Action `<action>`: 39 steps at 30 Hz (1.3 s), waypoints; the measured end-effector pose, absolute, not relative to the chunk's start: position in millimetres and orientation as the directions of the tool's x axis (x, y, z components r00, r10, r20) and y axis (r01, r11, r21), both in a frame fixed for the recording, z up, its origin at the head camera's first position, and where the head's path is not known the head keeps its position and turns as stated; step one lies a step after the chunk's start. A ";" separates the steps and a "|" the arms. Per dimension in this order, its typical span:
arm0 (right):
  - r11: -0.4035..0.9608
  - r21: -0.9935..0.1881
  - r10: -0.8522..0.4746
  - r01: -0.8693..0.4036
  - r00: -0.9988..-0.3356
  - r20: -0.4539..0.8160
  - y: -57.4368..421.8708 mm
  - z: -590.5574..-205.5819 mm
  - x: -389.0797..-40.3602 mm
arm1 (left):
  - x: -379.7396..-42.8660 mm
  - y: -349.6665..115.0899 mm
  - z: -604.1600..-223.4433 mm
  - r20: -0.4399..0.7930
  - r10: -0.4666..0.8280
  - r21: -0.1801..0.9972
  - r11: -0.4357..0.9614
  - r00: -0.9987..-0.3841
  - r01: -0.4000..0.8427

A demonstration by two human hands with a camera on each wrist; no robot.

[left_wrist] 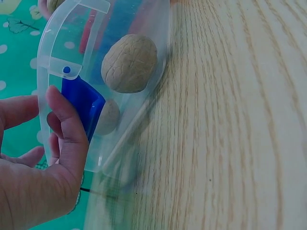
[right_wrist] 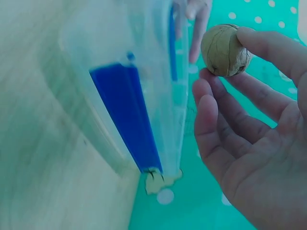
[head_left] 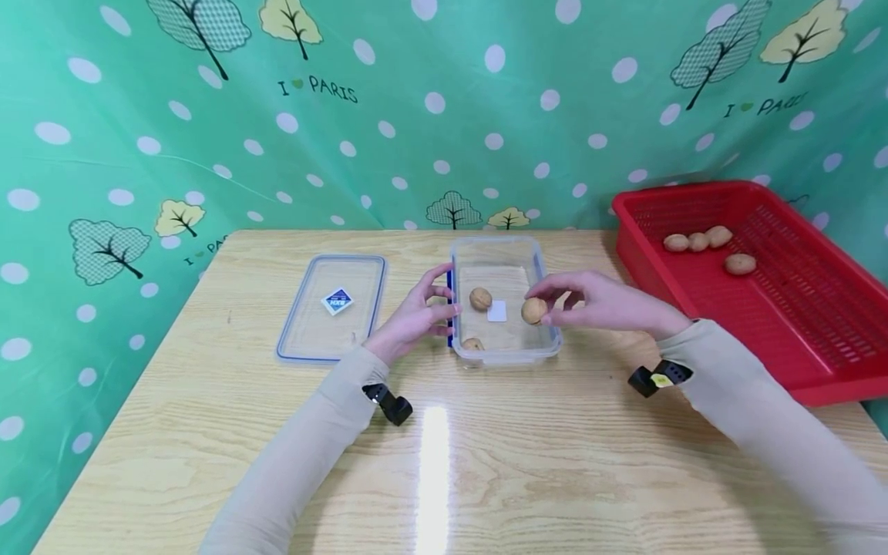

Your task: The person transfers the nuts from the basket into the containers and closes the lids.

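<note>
A clear plastic box point(head_left: 509, 339) with blue side latches stands on the table, its top uncovered. Inside it lie one walnut point(head_left: 481, 299) near a small white square point(head_left: 496, 311) and another walnut point(head_left: 472, 345) at the front left corner. My right hand point(head_left: 590, 302) pinches a walnut point(right_wrist: 225, 51) between thumb and fingertips, over the right part of the box. Against the box's left side my left hand point(head_left: 416, 314) rests with loosely bent fingers, touching the wall near the blue latch point(left_wrist: 82, 103).
Left of the box, a clear lid point(head_left: 312, 339) with a blue seal lies flat with a blue-and-white label. A red plastic basket point(head_left: 694, 324) on the right holds several walnuts point(head_left: 740, 264). Behind the wooden table point(head_left: 527, 462) hangs a green patterned cloth point(head_left: 388, 69).
</note>
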State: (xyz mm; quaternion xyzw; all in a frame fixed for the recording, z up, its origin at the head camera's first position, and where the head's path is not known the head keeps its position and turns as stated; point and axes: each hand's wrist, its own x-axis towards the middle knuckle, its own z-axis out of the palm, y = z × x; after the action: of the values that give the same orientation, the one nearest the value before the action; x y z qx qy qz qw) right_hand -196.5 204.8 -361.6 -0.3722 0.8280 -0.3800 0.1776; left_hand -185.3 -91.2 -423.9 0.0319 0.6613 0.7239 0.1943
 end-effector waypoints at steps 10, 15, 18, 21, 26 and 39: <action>0.393 -0.793 -0.780 -0.466 -0.626 -0.018 185.6 -382.5 -194.2 | -186.5 -91.0 -424.9 -0.212 0.313 0.968 -0.061 -0.926 -0.243; 0.380 -0.798 -0.797 -0.469 -0.604 -0.024 179.5 -391.3 -191.6 | -185.8 -90.2 -424.5 -0.215 0.316 0.967 -0.062 -0.924 -0.246; 0.365 -0.796 -0.811 -0.483 -0.585 -0.017 175.9 -395.3 -189.2 | -185.8 -89.5 -424.5 -0.215 0.320 0.967 -0.063 -0.923 -0.247; 0.377 -0.774 -0.814 -0.508 -0.581 -0.015 173.2 -396.8 -187.0 | -186.1 -89.1 -424.9 -0.213 0.324 0.968 -0.061 -0.922 -0.245; 0.439 -0.668 -0.825 -0.601 -0.564 -0.036 168.0 -397.3 -186.7 | -186.2 -90.6 -425.6 -0.209 0.308 0.969 -0.064 -0.928 -0.240; 0.483 -0.560 -0.844 -0.673 -0.528 -0.093 164.3 -396.2 -186.9 | -187.2 -89.0 -428.3 -0.208 0.300 0.971 -0.053 -0.931 -0.234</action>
State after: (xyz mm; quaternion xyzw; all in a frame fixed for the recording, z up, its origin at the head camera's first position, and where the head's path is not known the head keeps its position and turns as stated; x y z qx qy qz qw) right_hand -186.9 164.3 -396.2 -0.4504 0.8418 -0.2357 0.1814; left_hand -187.2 -89.0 -428.3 0.0247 0.6628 0.7254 0.1841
